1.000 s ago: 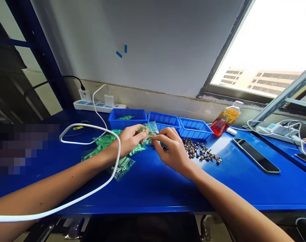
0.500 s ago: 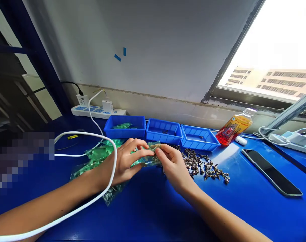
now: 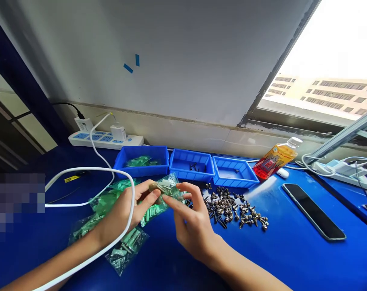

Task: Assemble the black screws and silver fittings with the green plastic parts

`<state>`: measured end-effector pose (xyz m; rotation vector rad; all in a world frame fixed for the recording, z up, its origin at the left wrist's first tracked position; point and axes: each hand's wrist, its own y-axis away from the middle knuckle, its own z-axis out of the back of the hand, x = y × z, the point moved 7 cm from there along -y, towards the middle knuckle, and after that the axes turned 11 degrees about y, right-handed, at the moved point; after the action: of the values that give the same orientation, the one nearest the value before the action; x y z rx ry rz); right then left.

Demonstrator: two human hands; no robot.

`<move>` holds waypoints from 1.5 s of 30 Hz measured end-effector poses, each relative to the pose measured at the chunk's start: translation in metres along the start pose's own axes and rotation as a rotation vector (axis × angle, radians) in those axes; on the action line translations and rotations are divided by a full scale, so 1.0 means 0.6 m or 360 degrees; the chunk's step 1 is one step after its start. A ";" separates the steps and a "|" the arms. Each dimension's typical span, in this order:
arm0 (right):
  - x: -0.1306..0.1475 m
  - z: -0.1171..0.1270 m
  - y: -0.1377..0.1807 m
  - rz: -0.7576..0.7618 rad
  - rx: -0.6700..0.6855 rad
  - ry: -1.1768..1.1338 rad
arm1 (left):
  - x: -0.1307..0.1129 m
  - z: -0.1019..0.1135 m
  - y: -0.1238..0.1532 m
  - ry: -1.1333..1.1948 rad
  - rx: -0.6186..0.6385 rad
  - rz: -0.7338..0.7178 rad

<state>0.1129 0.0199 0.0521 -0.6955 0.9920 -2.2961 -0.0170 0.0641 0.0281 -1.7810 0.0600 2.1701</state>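
– Blue tabletop (image 3: 159, 266), plain grey wall (image 3: 186, 68) behind. Landmark?

– Heap of dark and silvery metal screws (image 3: 228, 204). Going near to far.

– Closest stuff?

– White looped cable (image 3: 86, 168), left of the heap, crossing in front of the left forearm. Then flat clear-and-green plastic packet (image 3: 127, 246), also left of the heap, on the near side.

– Hands?

– Left hand (image 3: 127, 206), left of the heap: thumb and fingers pinching one end of a small clear plastic bag (image 3: 169, 184) with pale slender parts inside. Right hand (image 3: 193, 220), just left of the heap: fingers spread, tips at the bag's other side. Can't tell if they pinch it.

– So the bag's where?

– Between the hands, left of the heap. More green plastic packets (image 3: 104, 202) lie further left of it.

– Right of the heap?

– Black-screened flat phone (image 3: 313, 212).

– Beyond it?

– Three blue plastic bins in a row: left one (image 3: 153, 169) has green packets, middle one (image 3: 191, 173) a few dark screws. Beyond the heap, rightward: yellow-labelled bottle (image 3: 271, 163) of red drink. Far left: white power strip (image 3: 106, 139).
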 end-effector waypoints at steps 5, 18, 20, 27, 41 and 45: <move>0.002 -0.006 -0.001 -0.0085 0.0071 0.0018 | -0.073 0.076 0.007 -0.0695 -0.0791 -0.0747; -0.072 0.015 -0.042 -0.0094 0.0301 0.0291 | -0.047 0.010 0.004 -0.1080 -0.0218 -0.0995; -0.076 0.007 -0.037 -0.0072 0.0481 0.0384 | -0.049 -0.006 0.007 -0.1070 -0.0059 -0.0955; -0.070 -0.034 0.001 -0.0106 0.0973 0.0526 | -0.039 -0.054 -0.010 -0.1159 0.0183 -0.0851; -0.089 -0.045 -0.002 -0.0421 0.0972 0.0465 | -0.026 -0.098 -0.066 -0.1243 0.0320 -0.0458; -0.091 -0.049 -0.007 -0.0408 0.0856 0.0446 | -0.023 -0.088 -0.055 -0.0985 0.0260 -0.0492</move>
<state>0.1322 0.0722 0.0246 -0.2906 0.3639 -2.7710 0.0445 0.0796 0.0358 -0.9049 -0.1687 2.2970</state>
